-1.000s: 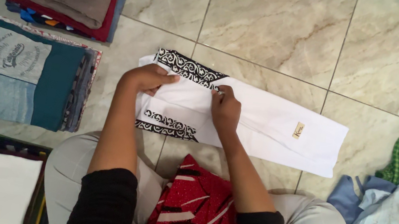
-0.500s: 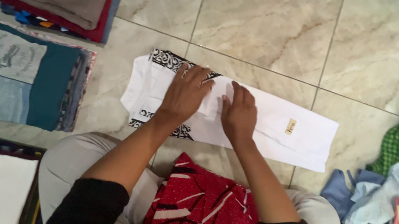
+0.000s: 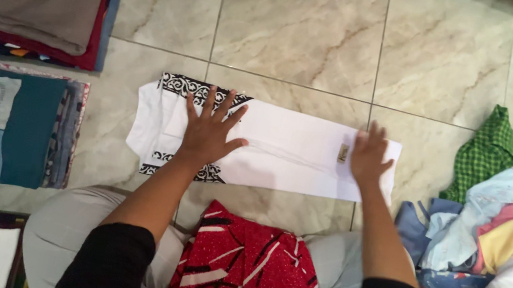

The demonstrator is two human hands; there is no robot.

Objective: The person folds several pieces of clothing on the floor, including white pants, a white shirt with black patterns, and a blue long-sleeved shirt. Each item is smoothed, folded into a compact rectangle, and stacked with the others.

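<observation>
Our left hand (image 3: 208, 132) lies spread flat on the folded white garment (image 3: 283, 148). Our right hand (image 3: 369, 157) is pressed open near its far end, beside what looks like a small tag (image 3: 342, 153).

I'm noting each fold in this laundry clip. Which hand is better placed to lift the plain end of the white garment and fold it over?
Probably the right hand: it lies flat on the plain end of the white garment, beside the small tag. The left hand is spread flat near the black-patterned end, pinning it.
</observation>
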